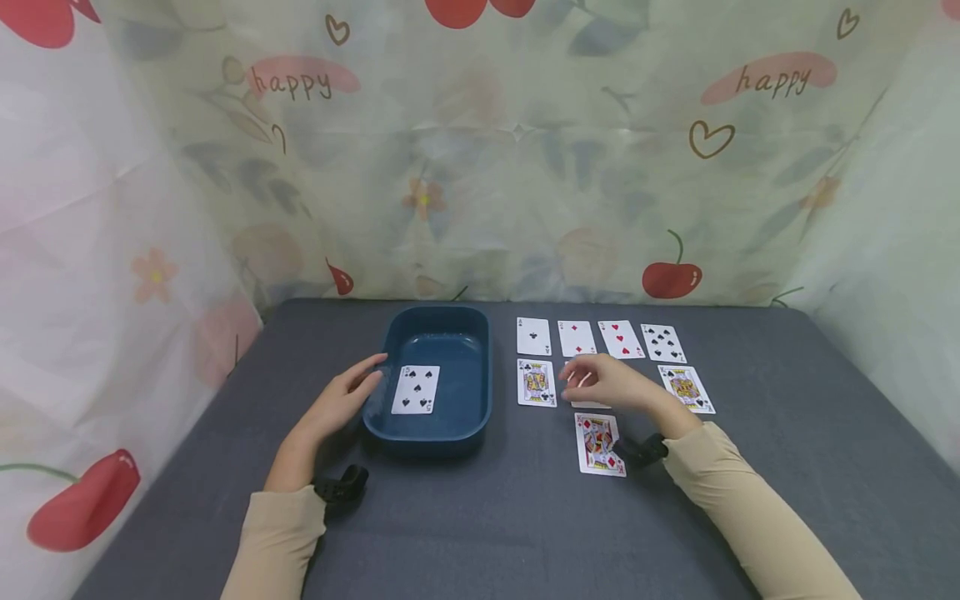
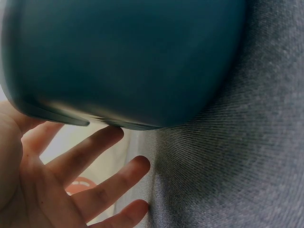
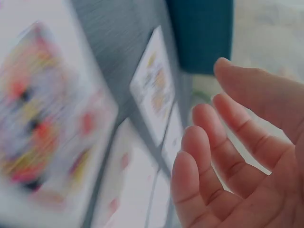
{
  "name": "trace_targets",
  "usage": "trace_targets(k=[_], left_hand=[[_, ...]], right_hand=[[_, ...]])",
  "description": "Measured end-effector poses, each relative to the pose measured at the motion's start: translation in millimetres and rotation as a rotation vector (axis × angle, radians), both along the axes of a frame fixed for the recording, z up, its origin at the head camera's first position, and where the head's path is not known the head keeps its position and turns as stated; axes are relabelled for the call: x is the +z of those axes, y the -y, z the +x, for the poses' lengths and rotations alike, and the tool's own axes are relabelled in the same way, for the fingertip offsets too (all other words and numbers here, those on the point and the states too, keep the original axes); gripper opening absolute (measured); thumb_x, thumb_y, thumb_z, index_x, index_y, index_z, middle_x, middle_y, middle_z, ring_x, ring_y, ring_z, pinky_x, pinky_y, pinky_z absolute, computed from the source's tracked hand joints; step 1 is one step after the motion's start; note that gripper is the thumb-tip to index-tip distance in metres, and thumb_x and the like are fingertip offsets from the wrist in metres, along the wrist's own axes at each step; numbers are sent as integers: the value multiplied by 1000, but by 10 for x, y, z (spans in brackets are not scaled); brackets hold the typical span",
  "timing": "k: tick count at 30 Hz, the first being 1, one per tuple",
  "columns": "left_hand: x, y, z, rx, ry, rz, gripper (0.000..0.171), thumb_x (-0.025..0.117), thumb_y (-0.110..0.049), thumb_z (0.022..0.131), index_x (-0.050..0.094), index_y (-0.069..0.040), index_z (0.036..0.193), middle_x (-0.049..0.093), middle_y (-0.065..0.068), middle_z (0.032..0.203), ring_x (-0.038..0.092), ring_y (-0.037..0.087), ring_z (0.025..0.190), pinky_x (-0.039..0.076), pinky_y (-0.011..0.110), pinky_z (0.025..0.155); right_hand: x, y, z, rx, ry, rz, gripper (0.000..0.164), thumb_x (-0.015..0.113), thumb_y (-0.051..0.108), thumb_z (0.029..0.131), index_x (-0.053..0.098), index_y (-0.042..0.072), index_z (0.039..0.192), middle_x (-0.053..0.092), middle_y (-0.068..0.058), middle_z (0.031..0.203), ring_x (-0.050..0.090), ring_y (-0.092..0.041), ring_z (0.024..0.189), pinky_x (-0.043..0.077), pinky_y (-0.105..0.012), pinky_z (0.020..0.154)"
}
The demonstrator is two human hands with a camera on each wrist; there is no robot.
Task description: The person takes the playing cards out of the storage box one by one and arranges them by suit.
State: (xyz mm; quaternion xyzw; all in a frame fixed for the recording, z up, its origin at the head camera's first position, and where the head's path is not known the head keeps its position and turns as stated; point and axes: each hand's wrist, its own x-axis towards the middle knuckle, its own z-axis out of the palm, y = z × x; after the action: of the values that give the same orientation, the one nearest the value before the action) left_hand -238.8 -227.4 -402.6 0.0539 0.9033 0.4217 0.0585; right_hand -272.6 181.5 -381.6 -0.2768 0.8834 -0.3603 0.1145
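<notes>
A blue rectangular tray (image 1: 477,417) stands left of the cards, and one spade playing card (image 1: 416,390) lies face up inside it. My left hand (image 1: 339,404) is at the tray's left side, fingers spread and fingertips right at the rim; in the left wrist view the tray wall (image 2: 128,61) fills the top. Over the second row of cards hovers my right hand (image 1: 611,383), fingers loosely bent with nothing between them. It partly covers a card (image 1: 591,405); the right wrist view shows red pips on this card (image 3: 126,190). Just nearer lies a king of diamonds (image 1: 598,446).
Behind the right hand runs a row of cards: an ace of clubs (image 1: 533,337), a diamond card (image 1: 577,338), a heart card (image 1: 621,339) and a spade card (image 1: 663,343). A club king (image 1: 536,383) and a spade king (image 1: 686,389) flank the hand on the grey cloth (image 1: 465,533).
</notes>
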Motion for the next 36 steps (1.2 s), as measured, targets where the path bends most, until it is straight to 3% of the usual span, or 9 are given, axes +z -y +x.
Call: trace_targets(k=[7,14,26,36], left_hand=[[-11,3,1,-1,-10,6,50,37,-38,100,29,-20,147,29,18,152,35,40,135,31,57,108],[-13,9,6,4,-15,3,51,37,-40,100,30,-20,147,29,18,152,36,40,135,31,57,108],[11,2,18,-3,-3,11,50,37,-38,100,30,-20,147,29,18,152,36,40,135,31,58,107],[1,2,2,-5,10,13,52,36,-41,100,29,-20,147,28,18,152,36,39,135,32,58,107]], right_hand=[[243,493,-82,95,-45,-39,23,66,14,86,62,1,104,66,-11,92,62,-14,82,51,-25,74],[413,984,-171,133,-3,-94,25,64,15,87,62,0,107,67,-11,98,63,-15,88,51,-28,80],[430,1569,-314,80,31,-130,25,65,16,87,63,2,108,68,-11,104,63,-19,98,51,-30,90],[344,1927,-407,-9,15,-100,20,66,17,86,66,6,103,67,-10,94,60,-15,84,50,-22,77]])
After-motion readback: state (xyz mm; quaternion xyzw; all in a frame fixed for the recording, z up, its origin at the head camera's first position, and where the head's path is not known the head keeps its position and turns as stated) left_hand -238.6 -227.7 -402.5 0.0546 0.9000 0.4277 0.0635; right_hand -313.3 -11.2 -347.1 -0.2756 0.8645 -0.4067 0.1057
